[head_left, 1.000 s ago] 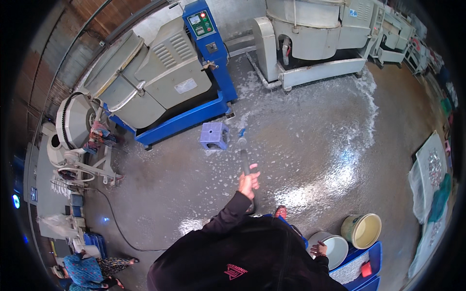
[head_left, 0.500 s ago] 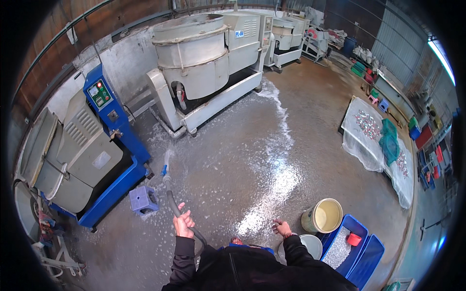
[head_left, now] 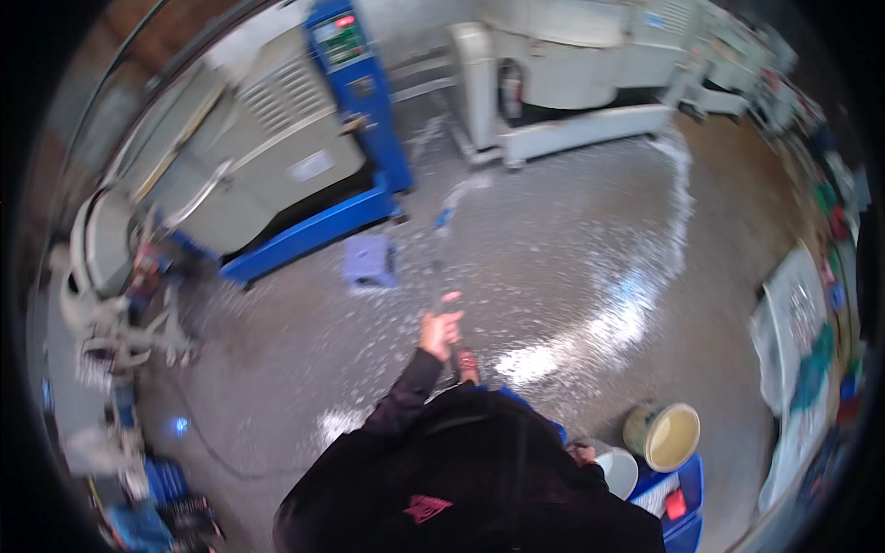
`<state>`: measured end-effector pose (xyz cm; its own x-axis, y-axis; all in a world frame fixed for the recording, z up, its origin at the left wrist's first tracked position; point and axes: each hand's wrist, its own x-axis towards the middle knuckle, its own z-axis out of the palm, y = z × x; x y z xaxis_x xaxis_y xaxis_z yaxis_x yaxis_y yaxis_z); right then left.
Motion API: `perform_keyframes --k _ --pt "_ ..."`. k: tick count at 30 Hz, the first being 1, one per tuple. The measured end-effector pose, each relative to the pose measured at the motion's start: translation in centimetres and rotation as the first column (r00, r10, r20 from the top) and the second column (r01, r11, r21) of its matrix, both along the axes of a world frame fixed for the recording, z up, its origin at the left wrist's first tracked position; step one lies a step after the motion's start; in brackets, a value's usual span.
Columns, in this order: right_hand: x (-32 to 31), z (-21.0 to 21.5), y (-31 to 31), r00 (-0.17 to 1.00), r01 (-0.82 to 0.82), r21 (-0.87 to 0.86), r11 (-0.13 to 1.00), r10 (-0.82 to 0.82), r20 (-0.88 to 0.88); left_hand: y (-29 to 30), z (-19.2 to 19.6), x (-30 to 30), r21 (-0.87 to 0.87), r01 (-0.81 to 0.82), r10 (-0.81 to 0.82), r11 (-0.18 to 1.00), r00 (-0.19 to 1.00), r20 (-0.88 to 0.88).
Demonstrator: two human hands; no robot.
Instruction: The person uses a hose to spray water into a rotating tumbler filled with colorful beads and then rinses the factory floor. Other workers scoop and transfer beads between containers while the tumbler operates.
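Note:
My left hand [head_left: 440, 334] is closed around a grey hose [head_left: 438, 275], thumb and fingers wrapped about it. The hose points ahead over the wet floor and ends in a blue valve [head_left: 444, 217]; motion blurs much of its length. Low on the right, my right hand [head_left: 582, 453] hangs beside the rim of a white bucket [head_left: 619, 474]. Its fingers are small and smeared, and my jacket hides part of it. Just past the white bucket stands a larger round tub [head_left: 671, 437], pale yellow inside.
A lilac plastic stool [head_left: 369, 261] stands ahead-left, before a tilted grey machine [head_left: 267, 152] on a blue base. A second pale machine [head_left: 585, 124] stands beyond. Blue bins [head_left: 687, 498] with a red scoop [head_left: 676, 503] are at right. A cable [head_left: 207, 442] crosses the floor on the left.
The view has swung left, so the machines and stool now appear farther right. My right hand has drawn down close against my body. The left hand still grips the hose.

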<state>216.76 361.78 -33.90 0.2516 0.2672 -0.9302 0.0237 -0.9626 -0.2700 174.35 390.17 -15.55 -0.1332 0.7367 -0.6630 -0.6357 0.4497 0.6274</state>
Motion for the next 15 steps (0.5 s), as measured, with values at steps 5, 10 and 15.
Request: perform_keyframes --k 5,10,15 --pt "-4.1 -3.0 10.6 0.991 0.115 0.195 0.974 -0.098 -0.092 2.5 -2.3 -2.8 0.146 0.050 -0.040 0.988 0.997 -0.066" --pt "-8.1 -3.9 17.9 0.992 -0.055 0.269 0.962 0.084 -0.097 3.4 -4.2 -4.7 0.151 -0.037 0.063 0.988 0.983 -0.171" --pt "-9.4 -2.8 21.7 0.971 -0.206 0.230 0.951 0.228 -0.075 3.7 -4.5 -7.4 0.042 -0.115 0.122 0.992 0.968 -0.218"
